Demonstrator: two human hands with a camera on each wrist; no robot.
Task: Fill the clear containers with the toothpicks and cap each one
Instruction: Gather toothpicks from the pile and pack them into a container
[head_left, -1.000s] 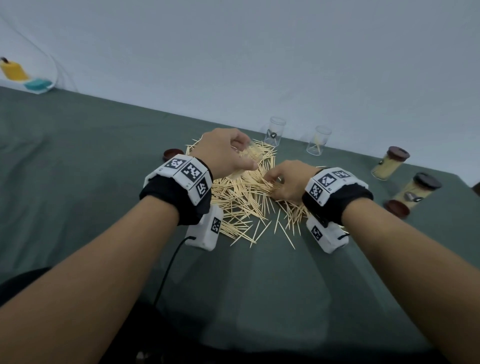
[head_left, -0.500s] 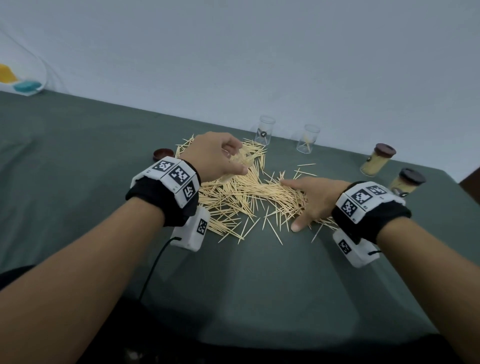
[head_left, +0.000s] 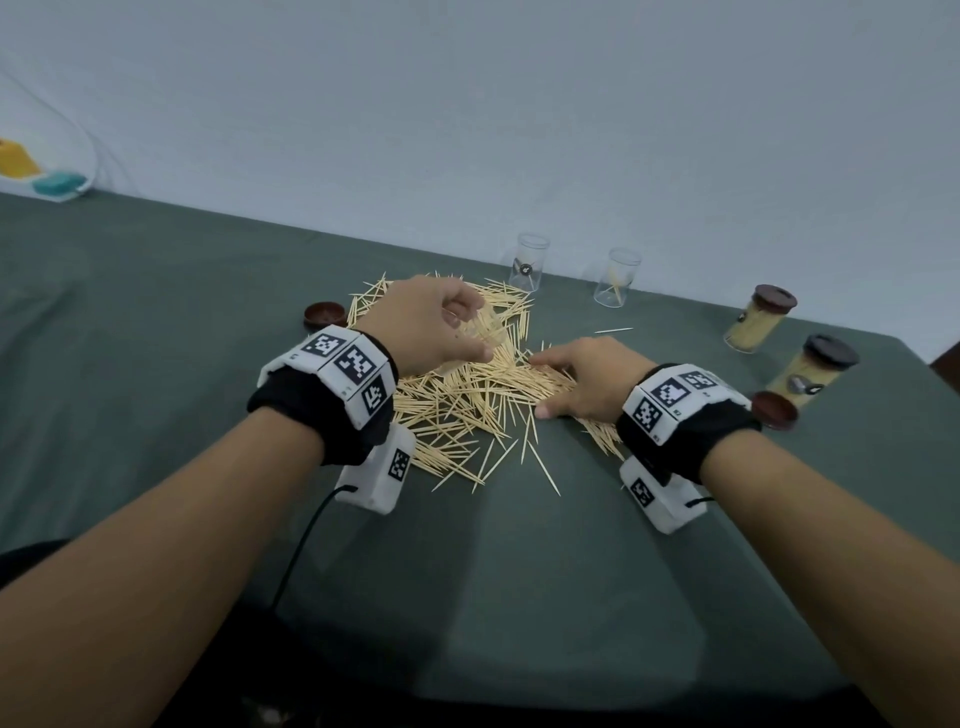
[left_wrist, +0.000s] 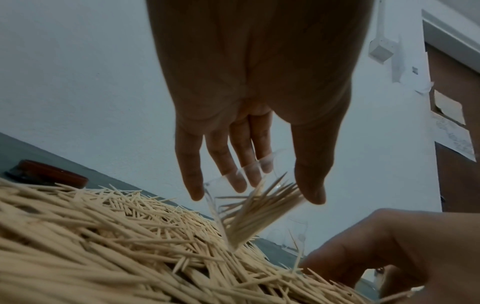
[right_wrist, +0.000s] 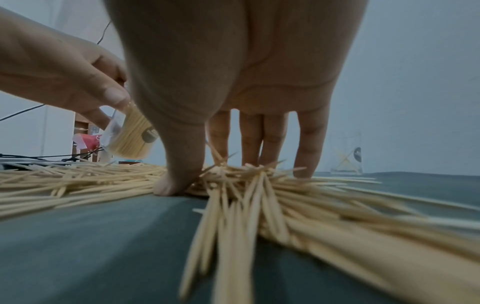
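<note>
Head view: the toothpick pile (head_left: 467, 395) lay spread across the green table (head_left: 156, 364), and the step in hand appeared to be gathering a bundle for loading. Done well, the right hand (head_left: 582, 382), its fingers nearly straight and pressed flat on the sticks, would rake them parallel before pinching, so they slide in lengthwise. The left hand (head_left: 431, 327) had its fingers and thumb curled round a clear container (left_wrist: 249, 207), tilted over the pile and partly filled. Two capped, filled containers (head_left: 756, 322) stood at right, two open ones (head_left: 530, 260) behind the pile; brown lids (head_left: 774, 410) lay loose. The sticks were pale, thin, pointed, criss-crossed
</note>
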